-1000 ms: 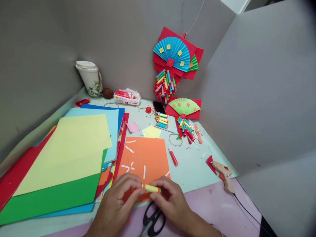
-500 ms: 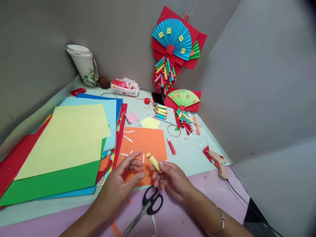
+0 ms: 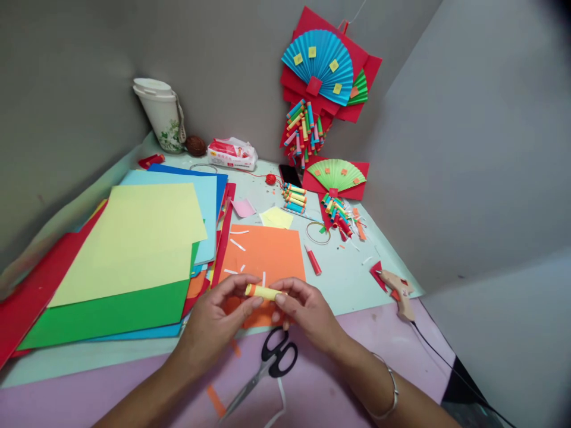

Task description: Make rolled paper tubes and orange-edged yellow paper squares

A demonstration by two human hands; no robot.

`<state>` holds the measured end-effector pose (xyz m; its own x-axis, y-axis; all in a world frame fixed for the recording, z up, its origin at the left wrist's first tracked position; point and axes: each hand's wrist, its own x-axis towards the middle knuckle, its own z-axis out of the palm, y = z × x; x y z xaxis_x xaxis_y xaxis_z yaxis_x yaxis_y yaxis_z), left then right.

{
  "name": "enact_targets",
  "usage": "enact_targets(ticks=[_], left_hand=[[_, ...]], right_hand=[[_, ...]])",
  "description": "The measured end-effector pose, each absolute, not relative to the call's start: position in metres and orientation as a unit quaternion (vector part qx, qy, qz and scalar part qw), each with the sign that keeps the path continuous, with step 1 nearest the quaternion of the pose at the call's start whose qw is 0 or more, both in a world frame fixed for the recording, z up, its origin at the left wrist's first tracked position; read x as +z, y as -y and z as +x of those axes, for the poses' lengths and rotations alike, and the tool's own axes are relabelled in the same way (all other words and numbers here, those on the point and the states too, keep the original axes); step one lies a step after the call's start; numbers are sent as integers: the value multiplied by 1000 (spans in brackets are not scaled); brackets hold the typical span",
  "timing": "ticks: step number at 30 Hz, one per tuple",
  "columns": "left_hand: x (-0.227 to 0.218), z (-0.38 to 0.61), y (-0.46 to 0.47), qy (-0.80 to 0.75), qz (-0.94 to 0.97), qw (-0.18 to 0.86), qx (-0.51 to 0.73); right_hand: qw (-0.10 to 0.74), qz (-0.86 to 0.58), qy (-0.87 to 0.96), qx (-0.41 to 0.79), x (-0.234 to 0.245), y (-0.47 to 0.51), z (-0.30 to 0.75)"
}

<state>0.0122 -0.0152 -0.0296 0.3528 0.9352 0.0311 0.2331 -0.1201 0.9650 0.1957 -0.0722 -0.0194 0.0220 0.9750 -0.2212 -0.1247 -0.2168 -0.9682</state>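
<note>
- Head view: grasping orange-banded yellow paper tube (image 3: 266, 292) in fingers of right hand (image 3: 312, 312), over orange paper sheet (image 3: 272, 249).
- Curving fingers of left hand (image 3: 209, 318) around tube's other end; cannot tell whether pressing.

I look through one camera on the head, facing forward and down: left hand (image 3: 214, 324) and right hand (image 3: 310, 312) near, low in my view, table (image 3: 379, 336) stretching ahead, wall (image 3: 241, 71) farther off at the top.
</note>
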Motion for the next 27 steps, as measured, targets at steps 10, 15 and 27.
enact_targets(ticks=[10,15,27], left_hand=[[-30,17,12,-458,642,496,363],[-37,19,11,-473,641,500,339],[-63,16,12,-432,736,427,299]], right_hand=[[434,-573,602,349,-13,55,214],[415,-627,654,86,16,-27,281],[265,-736,619,64,-6,-184,351]])
